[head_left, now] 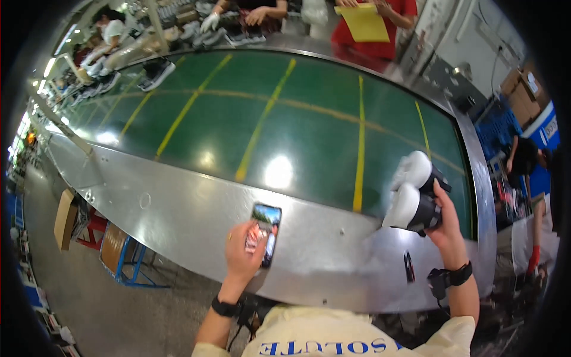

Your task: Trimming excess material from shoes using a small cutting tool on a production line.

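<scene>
My left hand (242, 253) is closed around a smartphone (270, 215) with a lit screen, over the metal ledge. Part of the phone is covered by my fingers. On the right, my right hand (443, 220) grips a pair of black shoes (423, 214) with thick white soles. The soles face left, away from my palm, and the shoes are above the border between ledge and belt. Between my hands, nearer the right one, a small slim black object (409, 266) with red marks lies on the ledge. A black strap circles each wrist.
A green conveyor belt (315, 137) with yellow lines runs beyond the metal ledge (196, 208). Dark shoes (157, 74) sit on it at far left. Across it, one person holds a yellow sheet (364, 24); another works beside shoes. A blue-framed stool (128, 262) stands below left.
</scene>
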Demonstrator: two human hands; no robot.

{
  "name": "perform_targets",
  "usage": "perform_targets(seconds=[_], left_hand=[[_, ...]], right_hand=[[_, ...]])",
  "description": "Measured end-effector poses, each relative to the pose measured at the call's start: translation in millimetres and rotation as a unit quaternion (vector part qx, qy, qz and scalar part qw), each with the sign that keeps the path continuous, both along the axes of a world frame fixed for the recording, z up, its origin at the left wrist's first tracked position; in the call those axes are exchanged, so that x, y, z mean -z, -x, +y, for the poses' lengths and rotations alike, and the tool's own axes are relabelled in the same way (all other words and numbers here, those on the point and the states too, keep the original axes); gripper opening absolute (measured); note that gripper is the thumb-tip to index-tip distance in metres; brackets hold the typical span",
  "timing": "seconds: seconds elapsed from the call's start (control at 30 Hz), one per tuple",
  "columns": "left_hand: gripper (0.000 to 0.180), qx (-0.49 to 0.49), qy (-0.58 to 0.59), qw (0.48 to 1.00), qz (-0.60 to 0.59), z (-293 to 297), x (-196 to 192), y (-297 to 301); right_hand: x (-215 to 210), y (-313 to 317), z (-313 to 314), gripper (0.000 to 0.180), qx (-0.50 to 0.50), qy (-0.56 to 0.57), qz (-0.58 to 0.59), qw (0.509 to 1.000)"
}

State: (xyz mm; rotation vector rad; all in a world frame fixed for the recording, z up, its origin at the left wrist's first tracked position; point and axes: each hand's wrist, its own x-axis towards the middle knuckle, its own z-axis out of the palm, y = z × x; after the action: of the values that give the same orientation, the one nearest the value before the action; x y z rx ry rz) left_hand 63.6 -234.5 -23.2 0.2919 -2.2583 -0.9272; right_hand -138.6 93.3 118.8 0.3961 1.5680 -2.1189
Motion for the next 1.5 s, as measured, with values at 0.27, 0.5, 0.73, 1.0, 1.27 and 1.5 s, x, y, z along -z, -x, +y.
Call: perform_targets(seconds=[0.27,0.5,0.73,1.0,1.27,1.5], left_hand=[[0.026,-0.128,-0.094,0.984,-0.077,-23,52,-37],[0.017,-0.186,-0.081,0.974,-0.101,-24,50,-35],[0.016,-0.172,-0.114,0.976,-0.071,-22,50,-34],[0.017,-0.15,-0.126,0.979,-0.063,-36,75,-38],[0.052,-0.11,-0.109,0.974,-0.163,-38,40,-4],[0.083,-0.051,0.083,0.959,-0.265,16,13,30]], right_hand=[[105,283,47,0.012,0.217,0.151,-0.078,0.961],[117,491,-3,0.03,0.181,0.343,0.119,0.914],[132,324,-72,0.015,-0.074,0.075,0.085,0.991],[114,48,-24,0.022,-0.165,-0.068,0.104,0.978],[153,-55,93,0.019,-0.02,-0.452,0.386,0.804],[168,-126,117,0.047,-0.012,-0.654,0.336,0.678]])
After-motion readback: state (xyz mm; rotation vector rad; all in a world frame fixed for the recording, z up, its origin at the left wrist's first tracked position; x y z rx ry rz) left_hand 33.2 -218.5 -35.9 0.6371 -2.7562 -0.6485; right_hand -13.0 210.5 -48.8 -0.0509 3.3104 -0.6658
